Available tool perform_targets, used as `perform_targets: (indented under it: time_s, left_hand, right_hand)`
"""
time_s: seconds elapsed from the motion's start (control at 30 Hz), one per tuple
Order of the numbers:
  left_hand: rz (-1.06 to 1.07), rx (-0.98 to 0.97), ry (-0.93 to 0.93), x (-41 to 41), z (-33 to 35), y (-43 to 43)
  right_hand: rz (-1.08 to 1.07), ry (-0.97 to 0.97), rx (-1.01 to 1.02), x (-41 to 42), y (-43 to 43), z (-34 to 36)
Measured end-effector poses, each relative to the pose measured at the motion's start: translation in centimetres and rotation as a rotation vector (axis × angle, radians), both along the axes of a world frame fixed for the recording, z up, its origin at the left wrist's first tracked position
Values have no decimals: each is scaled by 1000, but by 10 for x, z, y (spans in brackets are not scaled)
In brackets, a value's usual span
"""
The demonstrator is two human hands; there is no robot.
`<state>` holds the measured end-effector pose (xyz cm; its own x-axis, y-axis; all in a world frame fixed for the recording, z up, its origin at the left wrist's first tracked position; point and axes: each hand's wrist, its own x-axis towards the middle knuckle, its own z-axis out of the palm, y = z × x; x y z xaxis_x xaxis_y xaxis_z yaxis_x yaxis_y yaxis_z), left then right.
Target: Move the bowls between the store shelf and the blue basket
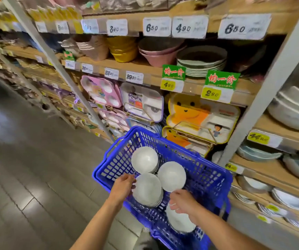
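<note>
A blue basket (206, 175) stands on the floor in front of the store shelf (186, 82). Several white bowls lie in it: one at the far end (144, 159), one in the middle (171, 175), a small stack at the near left (147, 189) and one at the near end (178, 221). My left hand (124, 184) grips the left rim of the stack. My right hand (182, 201) is over the near bowl, fingers curled on its upper edge.
Shelves hold coloured bowls (122, 47), stacked plates (201, 64) and children's divided trays (141, 103). Large white bowls (296, 109) sit on the right-hand shelves. Grey tiled floor (28, 177) stretches to the left of the basket.
</note>
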<state>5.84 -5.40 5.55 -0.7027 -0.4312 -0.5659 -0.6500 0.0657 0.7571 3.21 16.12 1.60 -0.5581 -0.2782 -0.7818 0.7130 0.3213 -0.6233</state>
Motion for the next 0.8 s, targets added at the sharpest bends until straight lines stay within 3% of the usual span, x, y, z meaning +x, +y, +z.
perform_targets:
  time_s: [0.1, 0.27, 0.5, 0.6, 0.67, 0.73, 0.8]
  left_hand:
    - [-244, -90, -70, -40, -28, -19]
    - [-708, -383, -216, -88, -75, -41]
    - [-961, -436, -199, -95, -100, -45]
    - [-1110, -324, -78, -85, -99, -47]
    - [-1114, -367, 159, -80, -104, -52]
    - [-964, -228, 8, -78, -99, -54]
    - [-815, -273, -19, -71, -97, -51]
  right_hand:
    - [-128, -108, 60, -4, -16, -13]
    - [-236, -119, 235, -2, -46, -39]
    - [-360, -146, 316, 1, -91, -71]
    - [-291, -95, 416, 5, -104, -71]
    - [-287, -66, 467, 6, -109, -69]
    - [-300, -31, 514, 5, -114, -69]
    - [-324, -13, 536, 4, -119, -68]
